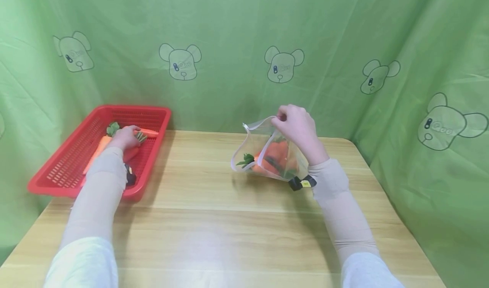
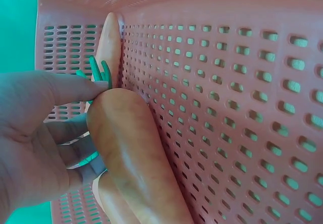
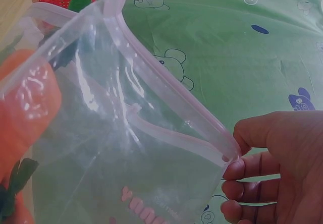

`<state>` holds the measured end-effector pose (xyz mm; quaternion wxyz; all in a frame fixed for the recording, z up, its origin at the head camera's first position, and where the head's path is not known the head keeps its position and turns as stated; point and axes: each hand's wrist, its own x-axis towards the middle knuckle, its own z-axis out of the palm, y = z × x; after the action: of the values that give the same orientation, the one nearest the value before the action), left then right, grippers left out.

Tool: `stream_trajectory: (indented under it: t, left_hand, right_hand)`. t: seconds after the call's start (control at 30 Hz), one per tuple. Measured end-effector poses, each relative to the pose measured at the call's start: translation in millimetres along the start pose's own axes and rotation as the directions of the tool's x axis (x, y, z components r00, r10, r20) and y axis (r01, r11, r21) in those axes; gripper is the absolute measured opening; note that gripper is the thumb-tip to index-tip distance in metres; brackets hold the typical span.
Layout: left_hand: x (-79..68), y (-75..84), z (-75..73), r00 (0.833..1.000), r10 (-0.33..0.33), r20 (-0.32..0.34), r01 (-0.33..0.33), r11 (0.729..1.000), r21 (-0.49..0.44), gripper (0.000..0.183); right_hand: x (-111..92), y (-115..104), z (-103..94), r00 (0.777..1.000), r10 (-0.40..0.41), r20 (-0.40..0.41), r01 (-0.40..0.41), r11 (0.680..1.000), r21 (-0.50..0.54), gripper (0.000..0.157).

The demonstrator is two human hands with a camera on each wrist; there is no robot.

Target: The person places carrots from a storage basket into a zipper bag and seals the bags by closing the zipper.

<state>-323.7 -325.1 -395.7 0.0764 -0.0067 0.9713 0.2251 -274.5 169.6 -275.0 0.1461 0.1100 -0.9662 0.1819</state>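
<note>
1. While the bench [image 1: 198, 224] makes our clock face, twelve at the far edge, the red basket [image 1: 154, 160] sits at ten and the clear bag [image 3: 151, 173] at one.
2. Down in the basket, the left grip [image 1: 127, 138] is pinching a carrot [image 2: 133, 148] by its leafy end, another carrot [image 2: 108, 40] beyond it, near twelve in the left-wrist view.
3. Smooth and glossy, that one! It looks firm and fairly light, probably slippery along the taper; the thick shoulder below the greens [image 2: 95, 67] seems the surest hold, since those stems might bend or tear.
4. Over at one o'clock, the right grip [image 1: 296, 124] has thumb and finger clamped on a corner of the bag's gaping mouth.
5. Limp, slick film here, with orange vegetables [image 1: 280, 152] likely dragging it down; best held by the pale zip strip [image 3: 176, 90], stiffer-looking than the walls.
</note>
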Motion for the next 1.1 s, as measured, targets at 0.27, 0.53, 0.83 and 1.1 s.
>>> stream_trajectory:
  t: [0.27, 0.53, 0.83, 1.1]
  left_hand:
    - [-1.7, 2.3, -2.0, 0.999, -0.001, -0.055, -0.001, 1.000, -0.022, 0.062]
    - [-2.1, 0.8, -5.2, 0.980, -0.013, -0.200, -0.005, 0.996, -0.087, 0.058]
    - [-0.9, 2.7, -10.6, 0.891, -0.064, -0.450, -0.024, 0.982, -0.186, 0.054]
    - [-2.3, 8.4, -17.8, 0.771, -0.203, -0.604, -0.043, 0.929, -0.367, 0.052]
  right_hand:
    - [-0.3, 0.2, -0.7, 1.000, 0.004, 0.004, -0.004, 1.000, 0.002, 0.016]
    - [-0.8, 0.0, -1.0, 1.000, 0.004, 0.008, -0.004, 1.000, 0.001, 0.017]
    - [-0.4, 2.3, 0.3, 1.000, -0.001, 0.004, 0.001, 1.000, -0.001, 0.017]
    - [-0.3, 3.5, -0.2, 1.000, 0.002, -0.005, -0.002, 1.000, 0.001, 0.017]
